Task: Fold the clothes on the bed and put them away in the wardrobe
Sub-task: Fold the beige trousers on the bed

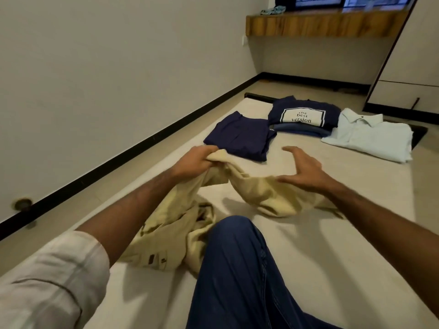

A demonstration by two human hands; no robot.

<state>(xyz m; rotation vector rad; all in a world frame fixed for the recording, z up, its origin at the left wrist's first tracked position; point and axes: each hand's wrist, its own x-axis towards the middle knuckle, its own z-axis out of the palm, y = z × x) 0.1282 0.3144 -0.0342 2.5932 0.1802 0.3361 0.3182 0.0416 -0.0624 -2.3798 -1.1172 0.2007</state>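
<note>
Room: a plain wall with a dark skirting ran along the left, a wooden shelf [325,26] sat under the window at the far end, and the wardrobe [408,74] stood at the far right; the bed [308,245] filled the floor between, and the person sat on it with a knee in blue jeans [237,257] raised in front.
Left hand: the left hand [193,160] was clenched round one end of the beige trousers [256,186], bunching the cloth and lifting it off the bed.
Beige trousers: they trailed from that hand back toward the knee in a crumpled heap, and across to the right under the other hand; not yet folded.
Beyond the left hand: a folded navy garment [240,136] lay just past the knuckles.
Further off: a folded navy T-shirt [304,113] with white lettering lay on top of another folded blue item.
Right hand: the right hand [305,170] was spread, fingers straight, palm down over the trousers; I could not tell if it touched the cloth.
Beyond the right hand: a folded pale blue shirt [370,136] lay well apart, near the wardrobe.
Step in hand: seemingly straightening the trousers before folding.
Next move: probably needed the right hand to take hold so both could pull the cloth flat.
</note>
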